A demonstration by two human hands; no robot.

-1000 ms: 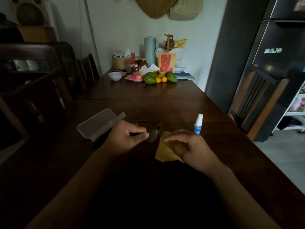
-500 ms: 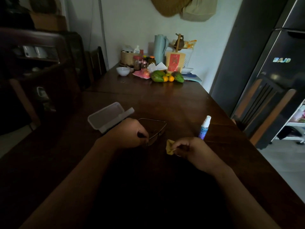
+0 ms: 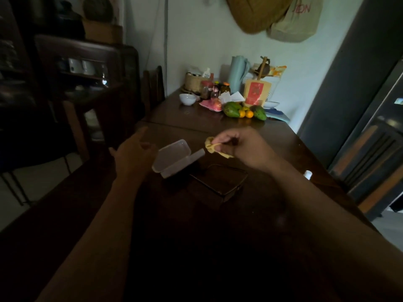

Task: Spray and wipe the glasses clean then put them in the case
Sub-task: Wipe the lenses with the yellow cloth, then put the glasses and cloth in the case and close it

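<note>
One pair of dark-framed glasses (image 3: 218,182) lies flat on the desk (image 3: 272,136), touched by neither hand, just on the near side of the clear plastic case (image 3: 172,158), which stands open with its lid hinged back. The right hand (image 3: 242,147) hovers above and beyond the glasses, its grip pinching a crumpled yellow cloth (image 3: 212,147) between thumb and fingertips. The left hand (image 3: 135,153) is raised to the left of the case, its grip spread and holding nothing. The white cap of the spray bottle (image 3: 308,174) shows at the right, beside the right forearm; the rest of the bottle is hidden. Judged from this arrangement, the wiping stage appears finished and the glasses remain to be placed in the case. Several risks follow: the temples appear unfolded, so the frame may not fit until they are closed; the low light and dark desk make the frame hard to see, inviting a fingertip on a cleaned lens; and the right forearm, close to the bottle, could knock it over. Fruit (image 3: 245,112) and jars (image 3: 214,89) stand well apart at the far end.
</note>
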